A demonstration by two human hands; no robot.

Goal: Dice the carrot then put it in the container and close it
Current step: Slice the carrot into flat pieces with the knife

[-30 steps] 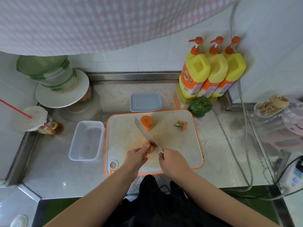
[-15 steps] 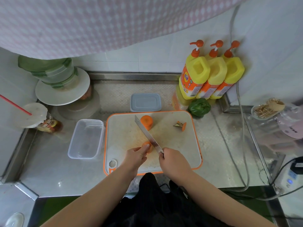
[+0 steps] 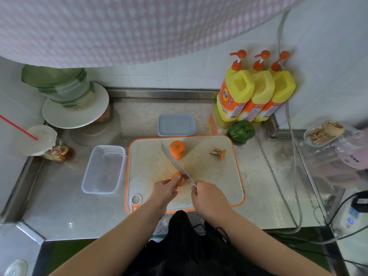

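A: Two carrot pieces sat on the board (image 3: pixel 209 186). Which one was under the knife (image 3: pixel 177 166)?

B: The near piece (image 3: pixel 177 178), pinned by the left hand (image 3: pixel 165 191) with fingertips closed on its top. The stub (image 3: pixel 177 149) stood upright at the far edge, untouched.

A: And the right hand (image 3: pixel 209 198)?

B: Wrapped tight round the handle. The blade ran from there diagonally up and left, its edge against the right side of the held piece, just beside the left fingertips.

A: So the cut turned on that gap?

B: I'd judge so. The piece lay left of the blade, so the left hand was nearer.

A: The container (image 3: pixel 103 169)?

B: Open, empty, left of the board. Its lid (image 3: pixel 176 125) lay behind the board.
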